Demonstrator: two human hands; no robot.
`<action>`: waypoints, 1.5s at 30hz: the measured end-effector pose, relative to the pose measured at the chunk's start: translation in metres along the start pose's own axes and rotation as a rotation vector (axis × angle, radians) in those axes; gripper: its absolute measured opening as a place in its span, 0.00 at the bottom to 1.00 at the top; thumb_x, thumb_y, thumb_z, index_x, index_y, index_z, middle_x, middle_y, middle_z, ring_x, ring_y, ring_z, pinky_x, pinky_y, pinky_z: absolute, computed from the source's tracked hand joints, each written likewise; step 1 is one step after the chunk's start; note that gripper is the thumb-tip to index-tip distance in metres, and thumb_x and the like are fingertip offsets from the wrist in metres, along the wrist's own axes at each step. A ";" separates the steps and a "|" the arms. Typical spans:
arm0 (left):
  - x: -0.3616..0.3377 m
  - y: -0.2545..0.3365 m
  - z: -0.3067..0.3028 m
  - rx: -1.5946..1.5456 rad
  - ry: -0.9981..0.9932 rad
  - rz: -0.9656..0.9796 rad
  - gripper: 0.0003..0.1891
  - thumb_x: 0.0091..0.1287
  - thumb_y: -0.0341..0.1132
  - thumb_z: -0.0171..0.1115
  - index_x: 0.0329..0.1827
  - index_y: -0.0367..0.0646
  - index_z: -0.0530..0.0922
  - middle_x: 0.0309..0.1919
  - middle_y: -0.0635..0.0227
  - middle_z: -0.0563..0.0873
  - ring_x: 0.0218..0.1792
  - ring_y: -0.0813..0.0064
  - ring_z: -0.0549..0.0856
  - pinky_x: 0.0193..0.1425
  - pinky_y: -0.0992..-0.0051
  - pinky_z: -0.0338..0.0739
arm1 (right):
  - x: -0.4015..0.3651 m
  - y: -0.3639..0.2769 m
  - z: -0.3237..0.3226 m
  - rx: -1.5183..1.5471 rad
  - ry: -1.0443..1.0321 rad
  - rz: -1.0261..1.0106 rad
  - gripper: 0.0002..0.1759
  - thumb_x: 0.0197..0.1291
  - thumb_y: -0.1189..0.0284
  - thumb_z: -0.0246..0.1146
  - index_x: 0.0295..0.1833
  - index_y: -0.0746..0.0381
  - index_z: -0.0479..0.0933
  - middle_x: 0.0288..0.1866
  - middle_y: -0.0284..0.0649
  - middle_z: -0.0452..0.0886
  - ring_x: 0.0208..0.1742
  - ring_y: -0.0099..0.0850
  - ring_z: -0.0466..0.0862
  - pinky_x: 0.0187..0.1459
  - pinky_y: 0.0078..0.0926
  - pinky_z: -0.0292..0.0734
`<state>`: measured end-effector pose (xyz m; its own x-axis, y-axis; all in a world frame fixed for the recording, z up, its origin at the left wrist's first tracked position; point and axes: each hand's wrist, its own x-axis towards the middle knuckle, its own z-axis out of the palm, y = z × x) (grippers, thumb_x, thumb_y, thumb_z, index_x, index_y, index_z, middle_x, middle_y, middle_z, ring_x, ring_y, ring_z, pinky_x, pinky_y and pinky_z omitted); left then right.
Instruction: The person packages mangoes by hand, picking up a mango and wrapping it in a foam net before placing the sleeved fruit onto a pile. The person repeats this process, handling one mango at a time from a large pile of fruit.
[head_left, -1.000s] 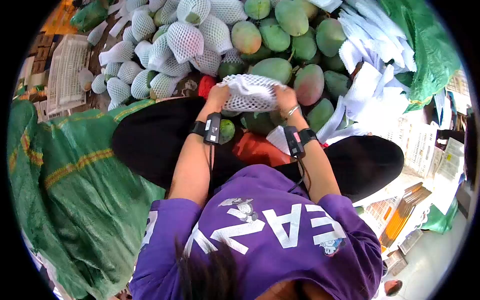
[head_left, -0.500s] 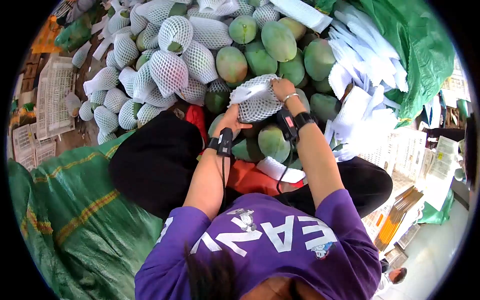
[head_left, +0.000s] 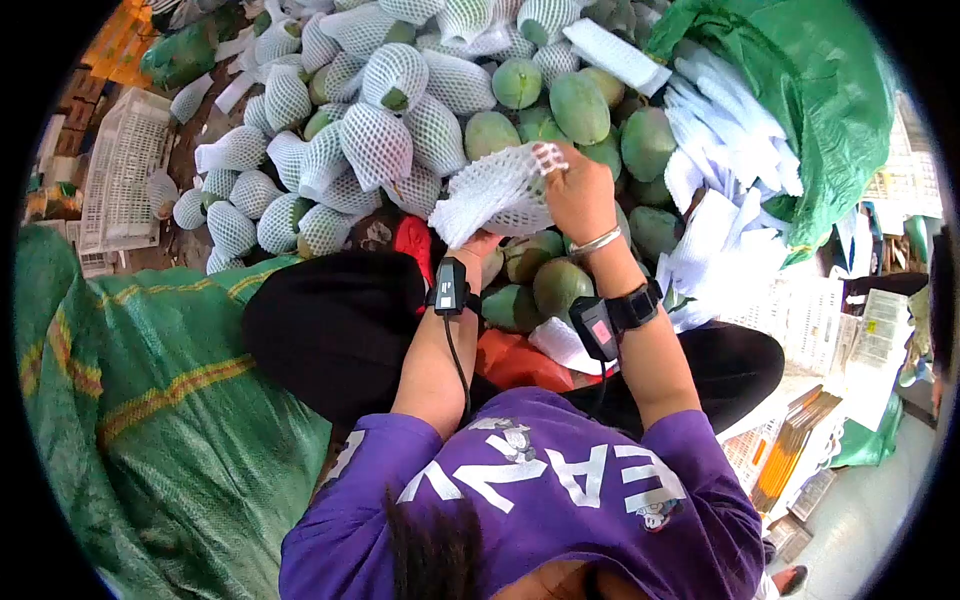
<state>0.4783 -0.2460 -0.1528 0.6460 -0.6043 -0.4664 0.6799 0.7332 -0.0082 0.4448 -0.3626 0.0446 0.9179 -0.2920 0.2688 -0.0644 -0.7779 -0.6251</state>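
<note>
A white foam net sleeve (head_left: 492,190) is stretched between my two hands above a pile of green mangoes (head_left: 580,108). My right hand (head_left: 583,195) is closed on the sleeve's right end, pinching its mesh edge. My left hand (head_left: 477,246) supports the sleeve from below at its left part, its fingers mostly hidden by the foam. Whether a mango sits inside this sleeve I cannot tell. Just below my hands lie bare mangoes, one of them (head_left: 562,287) close to my right wrist.
Mangoes in foam nets (head_left: 376,146) are heaped at the left and back. Loose flat foam sleeves (head_left: 725,130) lie at right beside a green plastic sack (head_left: 830,110). Another green woven sack (head_left: 190,430) spreads at lower left. White plastic crates (head_left: 128,170) stand at far left.
My right hand has turned and pulled its end of the sleeve slightly up. My left hand has slipped further under the sleeve, whose left end now hangs lower.
</note>
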 end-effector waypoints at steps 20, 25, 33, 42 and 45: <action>-0.004 -0.003 0.012 -0.296 -0.595 -0.013 0.25 0.60 0.49 0.44 0.58 0.46 0.63 0.58 0.63 0.67 0.58 0.64 0.66 0.60 0.61 0.61 | -0.024 -0.078 -0.021 -0.150 -0.025 -0.298 0.21 0.35 0.82 0.57 0.41 0.58 0.75 0.48 0.44 0.74 0.39 0.42 0.77 0.37 0.32 0.75; 0.000 -0.005 0.015 -0.068 -0.365 -0.091 0.27 0.61 0.52 0.42 0.59 0.46 0.62 0.58 0.63 0.67 0.58 0.62 0.66 0.62 0.60 0.57 | -0.004 -0.081 -0.027 -0.086 0.019 -0.251 0.10 0.45 0.77 0.55 0.36 0.61 0.75 0.25 0.43 0.76 0.28 0.43 0.78 0.31 0.30 0.74; -0.014 -0.003 0.047 -0.173 -0.639 0.102 0.34 0.57 0.59 0.42 0.62 0.45 0.59 0.60 0.59 0.63 0.60 0.56 0.64 0.61 0.55 0.58 | -0.011 -0.068 -0.026 1.303 0.037 0.701 0.13 0.58 0.70 0.48 0.40 0.69 0.71 0.34 0.42 0.78 0.31 0.31 0.79 0.30 0.28 0.74; -0.001 -0.001 0.049 -0.173 -0.594 0.096 0.33 0.57 0.58 0.45 0.60 0.45 0.62 0.58 0.59 0.67 0.58 0.56 0.67 0.60 0.54 0.60 | -0.007 -0.058 -0.041 1.406 0.090 0.663 0.11 0.58 0.68 0.50 0.39 0.65 0.72 0.34 0.39 0.78 0.32 0.31 0.79 0.33 0.28 0.74; -0.005 -0.005 0.051 -0.202 -0.545 0.072 0.33 0.57 0.58 0.46 0.60 0.45 0.62 0.57 0.58 0.67 0.57 0.55 0.67 0.60 0.53 0.61 | 0.006 -0.080 -0.047 1.366 0.038 0.675 0.12 0.58 0.67 0.50 0.39 0.64 0.72 0.36 0.39 0.78 0.36 0.32 0.78 0.36 0.29 0.74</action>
<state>0.4895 -0.2624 -0.1048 0.8097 -0.5847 0.0501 0.5827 0.7909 -0.1869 0.4374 -0.3284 0.1308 0.8543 -0.4011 -0.3306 -0.0349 0.5903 -0.8064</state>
